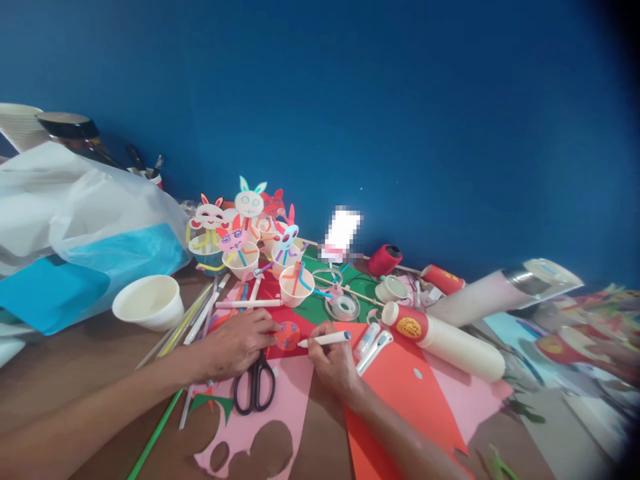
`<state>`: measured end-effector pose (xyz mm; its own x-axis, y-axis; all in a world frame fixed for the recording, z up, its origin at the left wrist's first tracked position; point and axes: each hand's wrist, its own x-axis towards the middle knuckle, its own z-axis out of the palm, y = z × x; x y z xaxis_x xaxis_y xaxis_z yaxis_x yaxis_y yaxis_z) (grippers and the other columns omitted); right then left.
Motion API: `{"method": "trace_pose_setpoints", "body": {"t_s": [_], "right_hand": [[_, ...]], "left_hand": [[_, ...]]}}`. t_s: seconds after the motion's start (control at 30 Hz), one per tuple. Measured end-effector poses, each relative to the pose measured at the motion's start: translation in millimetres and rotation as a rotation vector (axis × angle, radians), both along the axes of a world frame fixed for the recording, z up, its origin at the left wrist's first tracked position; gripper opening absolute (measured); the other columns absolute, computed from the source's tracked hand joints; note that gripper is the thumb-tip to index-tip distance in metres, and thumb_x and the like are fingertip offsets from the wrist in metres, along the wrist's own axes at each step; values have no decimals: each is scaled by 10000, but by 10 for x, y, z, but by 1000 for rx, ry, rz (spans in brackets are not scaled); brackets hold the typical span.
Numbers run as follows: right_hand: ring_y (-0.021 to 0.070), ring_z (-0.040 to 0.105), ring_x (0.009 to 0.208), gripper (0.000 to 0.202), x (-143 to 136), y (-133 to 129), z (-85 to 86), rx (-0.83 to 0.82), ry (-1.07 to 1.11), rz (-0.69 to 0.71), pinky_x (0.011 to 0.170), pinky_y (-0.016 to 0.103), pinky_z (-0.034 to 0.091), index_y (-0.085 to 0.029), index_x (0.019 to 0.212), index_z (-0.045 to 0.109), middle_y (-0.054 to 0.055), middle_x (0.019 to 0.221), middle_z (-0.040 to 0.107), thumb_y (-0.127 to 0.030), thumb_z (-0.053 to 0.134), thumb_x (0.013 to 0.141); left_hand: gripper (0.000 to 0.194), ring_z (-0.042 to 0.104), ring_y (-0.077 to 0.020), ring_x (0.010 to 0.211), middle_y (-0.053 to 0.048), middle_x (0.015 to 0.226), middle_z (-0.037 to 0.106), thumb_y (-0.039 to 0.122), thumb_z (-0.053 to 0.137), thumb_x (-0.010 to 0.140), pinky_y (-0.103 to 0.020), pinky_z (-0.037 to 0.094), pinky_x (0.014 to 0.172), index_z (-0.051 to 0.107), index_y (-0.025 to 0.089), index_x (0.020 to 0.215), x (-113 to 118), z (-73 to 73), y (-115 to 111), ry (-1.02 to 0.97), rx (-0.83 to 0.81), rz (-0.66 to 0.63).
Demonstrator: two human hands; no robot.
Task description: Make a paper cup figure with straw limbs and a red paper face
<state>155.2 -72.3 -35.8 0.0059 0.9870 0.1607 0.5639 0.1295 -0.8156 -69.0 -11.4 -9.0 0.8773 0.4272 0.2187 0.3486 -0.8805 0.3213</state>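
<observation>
My right hand (333,357) is closed round a white marker (327,339), its tip beside the right edge of a round orange-red paper face (288,337) with blue drawn features. With bent fingers, my left hand (243,337) holds the left edge of this face against the red paper under it. Black-handled scissors (255,387) lie just below my left hand, their blades partly hidden. Pink paper (285,400) with round holes cut out spreads beneath them. To the right of my right hand, a white utility knife (375,353) rests on an orange sheet (400,413).
Paper cups with animal-faced figures (243,260) stand behind my hands. A white bowl (150,301) and straws (200,313) are at left. Tape rolls (345,307), a red thread spool (384,260) and stacked cups (460,350) lie at right. Another person's hand (613,350) holds a cup at far right.
</observation>
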Motion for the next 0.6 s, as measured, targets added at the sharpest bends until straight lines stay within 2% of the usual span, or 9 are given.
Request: {"method": "trace_pose_setpoints", "body": {"t_s": [0.33,0.6], "right_hand": [[109,438,489,103,29,32,-65,-5,124,-24,459,213,312,-196,761,494,-44,559,481,-248,467,846],[102,436,476,100,2,25,-36,3,61,-19,455,210,303,-196,730,493,-49,545,481,-211,481,828]], "left_hand": [[314,494,-230,987,-55,1112,616,44,460,777,-375,429,879,637,216,971,-13,-12,-1,-14,-3,1],[312,489,-234,1007,-62,1126,611,39,450,781,-383,426,894,633,206,971,-14,-15,3,13,-4,4]]}}
